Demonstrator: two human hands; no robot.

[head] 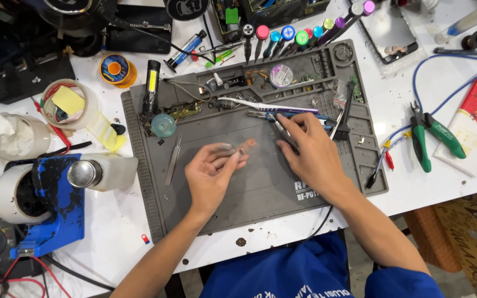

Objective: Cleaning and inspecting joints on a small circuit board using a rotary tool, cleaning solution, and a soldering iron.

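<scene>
left hand (212,175): fingers closed, pinching small flat pinkish-brown part (244,147) above grey silicone repair mat (260,187).
right hand (310,152): closed on thin metal tweezers (280,128).
handling: part looks light, thin, probably fragile; hold by edges.
surface: white, cluttered.

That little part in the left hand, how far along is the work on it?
Done: tools laid out on the grey mat. In hand: the left hand pinches a small part; the right hand reaches among the tools at the mat's top. Left: the tweezers lie unused.
</scene>
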